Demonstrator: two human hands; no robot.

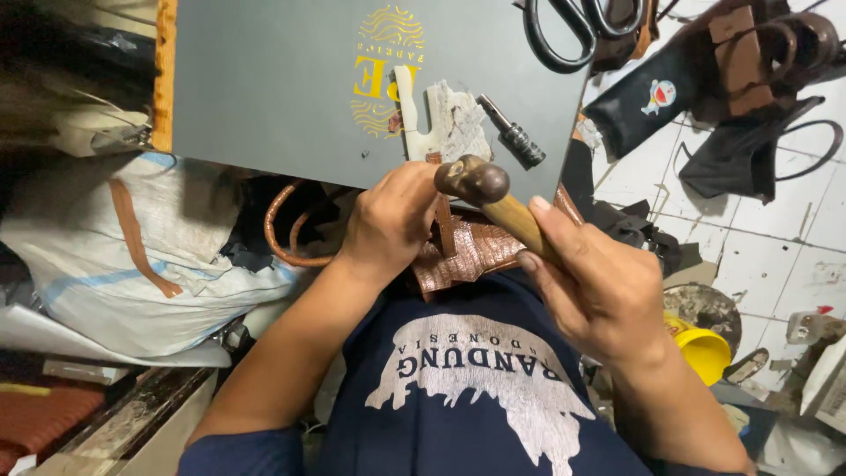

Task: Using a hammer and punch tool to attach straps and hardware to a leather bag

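My right hand (601, 284) grips the wooden handle of a small hammer (487, 194), whose rounded dark metal head sits just above the work. My left hand (392, 219) presses down on a brown textured leather piece (471, 251) with a narrow strap, at the near edge of a grey board (282, 79). The hammer head hovers right beside my left fingers. Part of the leather is hidden under both hands.
On the grey board lie a white tool (412, 119), a scrap of pale material (458, 119) and a black-handled awl (513, 134). Large black scissors (564, 31) rest at its far edge. White sacks (132, 256) are left, a yellow cup (705, 351) right on the tiled floor.
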